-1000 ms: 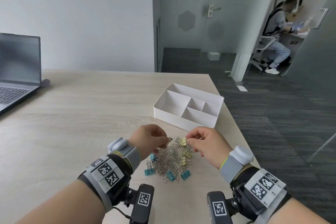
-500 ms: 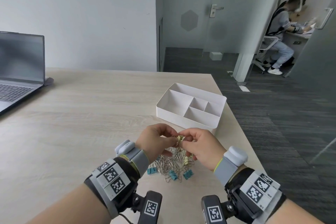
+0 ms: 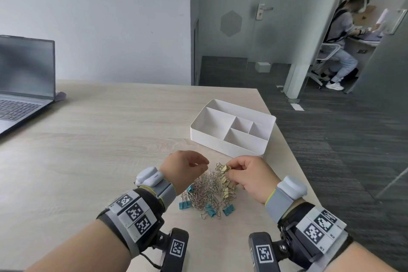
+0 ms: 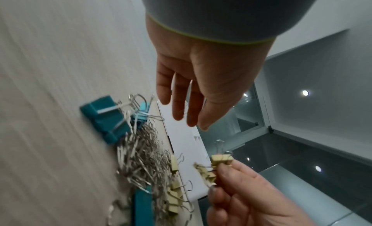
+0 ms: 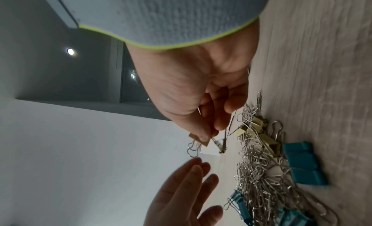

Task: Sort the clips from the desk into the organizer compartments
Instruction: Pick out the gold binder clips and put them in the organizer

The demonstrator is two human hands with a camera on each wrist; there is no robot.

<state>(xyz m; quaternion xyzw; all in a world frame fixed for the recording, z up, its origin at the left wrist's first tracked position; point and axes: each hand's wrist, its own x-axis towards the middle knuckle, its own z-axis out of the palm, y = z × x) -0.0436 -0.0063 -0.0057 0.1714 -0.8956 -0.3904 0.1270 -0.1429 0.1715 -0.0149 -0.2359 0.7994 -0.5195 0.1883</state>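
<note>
up close, the right hand (image 3: 247,178) pinches a small yellow binder clip (image 3: 225,168) above the heap of paper clips (image 3: 206,191); the left hand (image 3: 184,168) hovers beside it, fingers loose, holding nothing; teal binder clips (image 3: 184,205) edge the heap; the white organizer (image 3: 231,147) sits just beyond on the desk (image 3: 88,139).

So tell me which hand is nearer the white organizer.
Right. The right hand, pinching yellow binder clips, sits just below the organizer's near wall; the left hand is open, farther left over the clip pile.
</note>
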